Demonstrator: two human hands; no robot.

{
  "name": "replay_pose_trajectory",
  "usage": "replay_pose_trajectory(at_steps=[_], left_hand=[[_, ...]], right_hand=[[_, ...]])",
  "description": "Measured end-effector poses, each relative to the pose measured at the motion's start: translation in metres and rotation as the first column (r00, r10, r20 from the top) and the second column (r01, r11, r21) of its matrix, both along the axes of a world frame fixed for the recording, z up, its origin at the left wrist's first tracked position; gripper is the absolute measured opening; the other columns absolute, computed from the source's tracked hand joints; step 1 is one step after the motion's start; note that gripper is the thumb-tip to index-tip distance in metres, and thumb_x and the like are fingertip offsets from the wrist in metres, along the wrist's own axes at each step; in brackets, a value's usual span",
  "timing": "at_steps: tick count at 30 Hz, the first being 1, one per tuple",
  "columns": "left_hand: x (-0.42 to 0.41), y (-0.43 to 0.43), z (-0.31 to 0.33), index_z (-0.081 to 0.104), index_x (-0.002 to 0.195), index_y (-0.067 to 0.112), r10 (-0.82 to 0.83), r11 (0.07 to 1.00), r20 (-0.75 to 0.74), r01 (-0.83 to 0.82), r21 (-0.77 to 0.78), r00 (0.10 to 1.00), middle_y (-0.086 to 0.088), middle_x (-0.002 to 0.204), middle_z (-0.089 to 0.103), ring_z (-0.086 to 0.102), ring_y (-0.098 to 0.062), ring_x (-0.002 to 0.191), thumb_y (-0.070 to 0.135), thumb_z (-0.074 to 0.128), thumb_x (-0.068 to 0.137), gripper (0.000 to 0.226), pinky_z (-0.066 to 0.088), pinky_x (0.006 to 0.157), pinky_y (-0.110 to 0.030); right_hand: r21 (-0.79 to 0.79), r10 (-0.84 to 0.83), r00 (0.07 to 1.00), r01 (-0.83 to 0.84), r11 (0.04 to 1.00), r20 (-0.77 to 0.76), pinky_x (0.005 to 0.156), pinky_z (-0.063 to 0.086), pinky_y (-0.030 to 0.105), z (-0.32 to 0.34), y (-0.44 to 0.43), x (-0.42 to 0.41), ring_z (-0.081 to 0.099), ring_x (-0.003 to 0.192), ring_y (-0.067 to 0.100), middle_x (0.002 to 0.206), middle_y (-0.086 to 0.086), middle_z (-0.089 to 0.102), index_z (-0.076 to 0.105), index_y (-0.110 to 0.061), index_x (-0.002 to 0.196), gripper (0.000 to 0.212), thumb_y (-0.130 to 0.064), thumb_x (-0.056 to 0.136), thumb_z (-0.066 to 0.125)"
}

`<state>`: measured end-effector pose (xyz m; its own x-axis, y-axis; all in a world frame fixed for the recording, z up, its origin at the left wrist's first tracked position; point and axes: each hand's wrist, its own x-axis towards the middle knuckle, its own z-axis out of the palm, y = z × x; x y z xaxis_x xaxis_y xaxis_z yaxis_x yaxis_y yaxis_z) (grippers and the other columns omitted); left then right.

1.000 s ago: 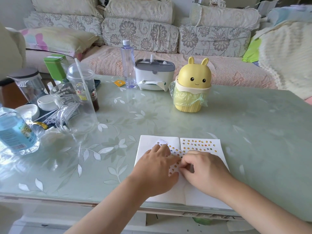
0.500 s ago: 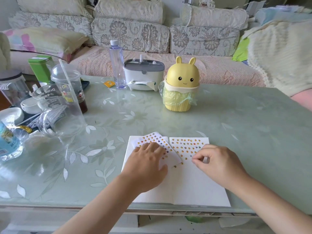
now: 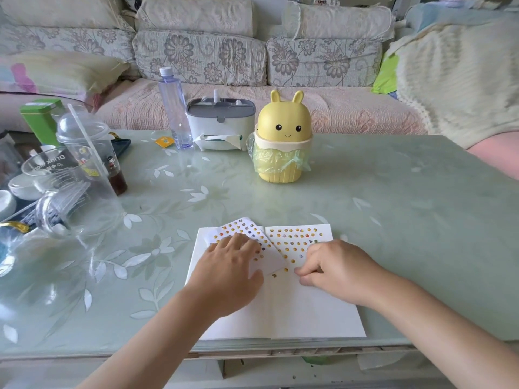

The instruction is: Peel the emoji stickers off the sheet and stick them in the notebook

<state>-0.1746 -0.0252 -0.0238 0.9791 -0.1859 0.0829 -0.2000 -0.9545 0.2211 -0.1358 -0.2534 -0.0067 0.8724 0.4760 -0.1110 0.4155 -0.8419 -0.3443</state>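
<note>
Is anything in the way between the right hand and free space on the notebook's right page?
Nothing visible. The right hand sits with curled fingertips on the right page, just below the stuck rows; the sticker sheet lies mostly on the left page under the left hand.

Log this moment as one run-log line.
left hand: flat on sticker sheet | right hand: fingers pinched, tips on notebook right page | in pinch: nothing visible | stickers on page: several rows

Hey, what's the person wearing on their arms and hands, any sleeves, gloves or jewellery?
Nothing worn shows. The left hand and right hand are bare: no gloves, rings or watch in view. Both forearms are uncovered down to the picture's edge, with no sleeve showing.
</note>
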Motion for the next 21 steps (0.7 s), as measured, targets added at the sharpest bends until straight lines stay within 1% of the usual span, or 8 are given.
replay_pose_trajectory(at_steps=[3, 6, 8, 11, 13, 15, 18, 21], left_hand=[[0.000, 0.000, -0.001, 0.043, 0.140, 0.033, 0.001, 1.000, 0.013, -0.001, -0.013, 1.000, 0.013, 0.143, 0.042, 0.038, -0.014, 0.134, 0.047, 0.043, 0.097, 0.045, 0.026, 0.112, -0.027], [-0.001, -0.004, -0.003, 0.053, 0.134, 0.033, 0.006, 1.000, 0.076, -0.007, 0.013, 0.997, 0.010, 0.138, 0.052, 0.045, -0.018, 0.132, 0.048, 0.040, 0.088, 0.050, 0.031, 0.110, -0.033], [-0.002, -0.011, -0.001, 0.063, 0.122, 0.035, 0.005, 0.988, 0.176, 0.022, -0.153, 0.984, 0.013, 0.124, 0.062, 0.054, -0.012, 0.118, 0.046, 0.048, 0.085, 0.042, 0.041, 0.100, -0.031], [-0.008, -0.023, 0.016, 0.073, 0.105, 0.031, -0.044, 0.790, 0.024, 0.049, -0.611, 0.999, 0.015, 0.097, 0.072, 0.063, 0.001, 0.090, 0.029, 0.068, 0.093, 0.014, 0.043, 0.080, -0.012], [-0.009, -0.026, 0.025, 0.076, 0.096, 0.023, -0.134, 0.586, -0.124, -0.023, -0.810, 0.983, 0.003, 0.090, 0.076, 0.068, -0.010, 0.084, 0.022, 0.073, 0.092, 0.005, 0.053, 0.080, -0.024], [-0.011, -0.025, 0.031, 0.076, 0.094, 0.016, -0.163, 0.431, -0.157, -0.073, -0.899, 0.974, -0.011, 0.092, 0.076, 0.069, -0.030, 0.088, 0.023, 0.077, 0.087, 0.010, 0.055, 0.087, -0.040], [-0.011, -0.024, 0.033, 0.078, 0.091, 0.011, -0.188, 0.357, -0.156, -0.080, -0.931, 0.970, -0.016, 0.093, 0.076, 0.068, -0.038, 0.096, 0.031, 0.076, 0.080, 0.023, 0.055, 0.091, -0.044], [-0.013, -0.024, 0.033, 0.076, 0.084, 0.015, -0.209, 0.358, -0.155, -0.072, -0.931, 0.965, -0.010, 0.088, 0.075, 0.067, -0.021, 0.084, 0.036, 0.072, 0.081, 0.022, 0.055, 0.085, -0.036]], right_hand=[[0.148, -0.071, 0.997, 0.074, 0.986, -0.020, 0.075, 0.048, 0.027, 0.001, -0.002, -0.007, 0.057, 0.079, 0.001, 0.082, -0.019, 0.064, 0.075, -0.034, 0.079, 0.008, -0.038, 0.085, 0.073], [0.344, -0.207, 0.978, 0.196, 0.918, -0.005, 0.069, 0.041, 0.022, -0.004, -0.002, -0.010, 0.056, 0.067, 0.002, 0.079, -0.028, 0.066, 0.075, -0.037, 0.071, 0.011, -0.033, 0.081, 0.079], [0.458, -0.219, 0.974, 0.224, 0.860, -0.066, 0.065, 0.040, 0.022, -0.003, 0.000, -0.011, 0.053, 0.059, 0.003, 0.069, -0.021, 0.067, 0.077, -0.034, 0.071, 0.012, -0.028, 0.079, 0.084], [0.677, -0.143, 0.922, 0.363, 0.640, -0.359, 0.054, 0.039, 0.026, 0.012, 0.008, -0.014, 0.050, 0.052, 0.013, 0.060, 0.000, 0.065, 0.078, -0.023, 0.072, 0.010, -0.021, 0.073, 0.088], [0.702, -0.057, 0.861, 0.450, 0.552, -0.506, 0.046, 0.034, 0.024, 0.020, 0.009, -0.015, 0.050, 0.050, 0.016, 0.065, 0.009, 0.063, 0.074, -0.017, 0.072, 0.015, -0.025, 0.067, 0.086], [0.683, 0.015, 0.803, 0.496, 0.536, -0.595, 0.044, 0.029, 0.023, 0.027, 0.010, -0.018, 0.049, 0.048, 0.014, 0.062, 0.003, 0.060, 0.069, -0.016, 0.074, 0.021, -0.027, 0.064, 0.083], [0.663, 0.086, 0.736, 0.546, 0.512, -0.672, 0.044, 0.025, 0.021, 0.031, 0.011, -0.021, 0.047, 0.049, 0.012, 0.060, -0.004, 0.059, 0.066, -0.018, 0.073, 0.020, -0.027, 0.065, 0.081], [0.659, 0.145, 0.696, 0.563, 0.498, -0.704, 0.045, 0.024, 0.022, 0.032, 0.011, -0.021, 0.048, 0.051, 0.013, 0.075, 0.001, 0.066, 0.069, -0.020, 0.078, 0.019, -0.026, 0.065, 0.081]])
